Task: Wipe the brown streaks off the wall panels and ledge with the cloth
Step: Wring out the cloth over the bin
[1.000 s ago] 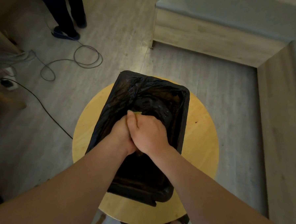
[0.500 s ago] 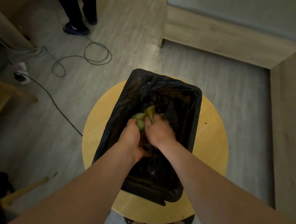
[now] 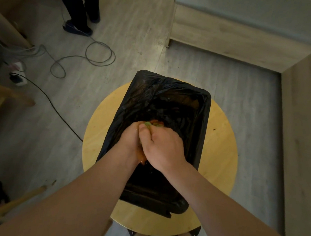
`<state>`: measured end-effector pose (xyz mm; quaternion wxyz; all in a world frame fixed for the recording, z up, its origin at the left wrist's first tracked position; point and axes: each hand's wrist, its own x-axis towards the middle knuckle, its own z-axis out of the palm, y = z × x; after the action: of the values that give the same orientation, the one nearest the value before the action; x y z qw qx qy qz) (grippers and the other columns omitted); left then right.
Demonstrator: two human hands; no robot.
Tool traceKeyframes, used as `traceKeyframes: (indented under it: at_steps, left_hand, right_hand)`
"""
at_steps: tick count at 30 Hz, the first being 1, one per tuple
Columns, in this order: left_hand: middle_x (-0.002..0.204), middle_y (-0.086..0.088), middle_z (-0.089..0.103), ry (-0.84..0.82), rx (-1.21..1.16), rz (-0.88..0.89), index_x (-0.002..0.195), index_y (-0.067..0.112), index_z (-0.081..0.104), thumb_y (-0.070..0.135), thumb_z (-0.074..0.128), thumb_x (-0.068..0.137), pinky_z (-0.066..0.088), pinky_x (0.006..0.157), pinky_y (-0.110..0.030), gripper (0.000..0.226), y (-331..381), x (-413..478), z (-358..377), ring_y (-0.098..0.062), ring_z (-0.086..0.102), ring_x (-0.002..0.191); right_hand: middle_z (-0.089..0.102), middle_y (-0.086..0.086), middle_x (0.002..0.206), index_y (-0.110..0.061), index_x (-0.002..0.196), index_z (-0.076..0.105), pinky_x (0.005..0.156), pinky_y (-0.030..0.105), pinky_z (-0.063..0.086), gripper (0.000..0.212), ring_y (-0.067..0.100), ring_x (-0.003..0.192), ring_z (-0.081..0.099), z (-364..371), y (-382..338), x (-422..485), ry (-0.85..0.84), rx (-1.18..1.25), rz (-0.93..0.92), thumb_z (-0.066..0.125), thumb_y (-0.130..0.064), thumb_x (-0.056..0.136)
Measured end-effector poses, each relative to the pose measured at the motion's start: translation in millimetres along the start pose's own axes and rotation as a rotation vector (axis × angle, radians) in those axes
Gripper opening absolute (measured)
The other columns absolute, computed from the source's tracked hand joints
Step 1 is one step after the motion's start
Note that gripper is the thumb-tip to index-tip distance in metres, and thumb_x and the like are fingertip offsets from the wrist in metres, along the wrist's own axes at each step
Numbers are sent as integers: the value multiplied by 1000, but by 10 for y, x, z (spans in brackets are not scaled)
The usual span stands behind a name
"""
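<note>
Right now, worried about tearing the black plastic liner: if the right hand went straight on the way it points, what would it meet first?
The right hand grips the bunched green cloth against the left hand; that hand comes first. Beyond, likely the black plastic-lined tub's far wall, depth unclear.

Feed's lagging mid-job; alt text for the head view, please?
The left hand and right hand grip a green cloth together over a black-lined tub on a round yellow stool. Cables loop across the floor beyond, near another person's legs.
</note>
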<state>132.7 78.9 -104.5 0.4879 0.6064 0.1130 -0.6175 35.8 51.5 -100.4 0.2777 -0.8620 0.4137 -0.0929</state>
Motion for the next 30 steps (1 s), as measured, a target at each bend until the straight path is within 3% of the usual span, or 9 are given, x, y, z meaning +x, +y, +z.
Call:
traceKeyframes:
  at_steps: [3, 7, 10, 13, 17, 21, 25, 28, 30]
  left_hand:
    - [69, -10, 67, -7, -96, 3, 86, 2, 64, 10, 39, 108, 54, 64, -28, 34, -27, -38, 16, -20, 66, 66]
    - [106, -23, 76, 64, -163, 81, 108, -5, 73, 3, 51, 101, 62, 76, -40, 24, -90, -2, -26, -31, 75, 95]
    - [117, -21, 73, 63, -117, 71, 119, -1, 69, 16, 41, 105, 56, 93, -44, 36, -166, -16, -70, -32, 72, 107]
    - [114, -18, 75, 91, -52, 12, 122, 7, 70, 27, 36, 102, 58, 84, -43, 45, -224, -23, -122, -33, 73, 104]
    - [113, -16, 75, 144, -66, -55, 128, 15, 66, 24, 50, 100, 60, 67, -47, 33, -271, -58, -24, -36, 71, 101]
    - [122, -16, 66, 262, -62, -74, 143, 20, 50, 26, 64, 91, 60, 57, -47, 54, -314, -23, 48, -38, 66, 101]
    - [119, -19, 65, 307, 58, -88, 143, 5, 53, 31, 60, 98, 57, 97, -52, 52, -310, 4, 2, -39, 63, 109]
    - [94, -14, 63, 339, 38, -86, 119, -2, 64, 12, 51, 105, 58, 84, -40, 23, -306, 6, -35, -30, 63, 86]
    - [92, -15, 67, 331, -12, -76, 115, -1, 68, 2, 52, 100, 61, 72, -38, 23, -326, 39, -42, -27, 64, 75]
  right_hand:
    - [62, 0, 66, -22, 70, 59, 56, 36, 51, 63, 25, 62, 63, 67, 2, 39, 26, -116, 12, 12, -50, 99]
    - [71, 9, 92, -17, 99, 68, 63, 36, 44, 52, 36, 84, 69, 90, 155, 276, -58, -236, 142, 26, -45, 107]
    - [58, 18, 121, -12, 130, 48, 71, 40, 44, 41, 40, 101, 65, 57, 311, 478, -113, -207, 343, 32, -43, 108]
    - [28, 20, 145, -16, 150, 21, 88, 45, 41, 58, 46, 122, 49, 65, 329, 547, -99, 60, 562, 37, -50, 105]
    - [11, 13, 159, -13, 157, 24, 109, 52, 35, 61, 44, 139, 24, 124, 331, 503, -180, -67, 531, 33, -45, 106]
    - [36, 16, 153, -20, 157, 25, 105, 54, 40, 54, 41, 138, 37, 228, 383, 499, -341, -200, 516, 36, -36, 106]
    - [62, 16, 112, -28, 155, 7, 78, 43, 49, 67, 37, 98, 63, 249, 395, 480, -298, -54, 567, 47, -32, 101]
    - [50, 21, 135, -27, 152, 22, 81, 45, 48, 53, 43, 107, 60, 199, 389, 459, -161, 31, 582, 42, -27, 103]
    - [34, 22, 151, -29, 154, 26, 82, 44, 45, 50, 47, 115, 57, 173, 391, 469, -118, 19, 580, 38, -26, 105]
